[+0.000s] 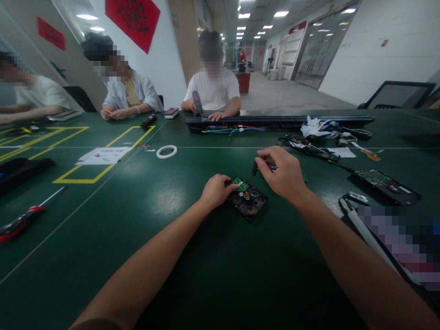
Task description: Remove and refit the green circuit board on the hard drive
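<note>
A hard drive [252,205] with a green circuit board [241,184] at its upper part lies on the dark green table. My left hand [217,190] grips the drive's left edge, with the thumb by the board. In my right hand [282,174] is a small dark screwdriver [254,168], pinched between the fingers. Its thin shaft points down to the right part of the board. Partly hidden behind my right hand, another small green piece [304,176] rests on the table.
A second hard drive [388,185] lies at the right, near cables and white gloves [318,127]. A red-black screwdriver [22,222] is at the left, a white tape ring [167,151] ahead. Across the table, a person works at a long black bar [285,121]; two others sit left.
</note>
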{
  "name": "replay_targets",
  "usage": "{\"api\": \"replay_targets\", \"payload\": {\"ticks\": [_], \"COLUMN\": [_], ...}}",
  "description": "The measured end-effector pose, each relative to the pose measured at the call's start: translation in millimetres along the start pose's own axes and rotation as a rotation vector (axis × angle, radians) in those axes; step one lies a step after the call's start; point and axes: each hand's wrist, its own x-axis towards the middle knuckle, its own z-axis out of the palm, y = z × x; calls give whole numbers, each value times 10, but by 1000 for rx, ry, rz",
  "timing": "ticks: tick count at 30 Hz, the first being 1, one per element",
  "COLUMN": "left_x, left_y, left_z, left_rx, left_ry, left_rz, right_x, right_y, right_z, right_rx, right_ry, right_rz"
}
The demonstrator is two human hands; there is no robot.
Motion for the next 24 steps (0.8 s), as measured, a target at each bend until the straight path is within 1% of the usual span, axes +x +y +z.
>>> {"api": "replay_targets", "payload": {"ticks": [10, 15, 20, 24], "left_x": [-3, -2, 3, 7], "left_y": [20, 16, 1, -4], "left_z": [-5, -7, -2, 7], "left_rx": [5, 8, 4, 4], "left_ry": [1, 4, 4, -1], "left_rz": [10, 7, 13, 8], "right_x": [-21, -22, -15, -13], "right_y": [-4, 27, 0, -5], "right_z": [25, 34, 19, 16], "right_rx": [30, 36, 31, 20], "right_ry": [1, -5, 3, 11], "right_rz": [22, 2, -36, -14]}}
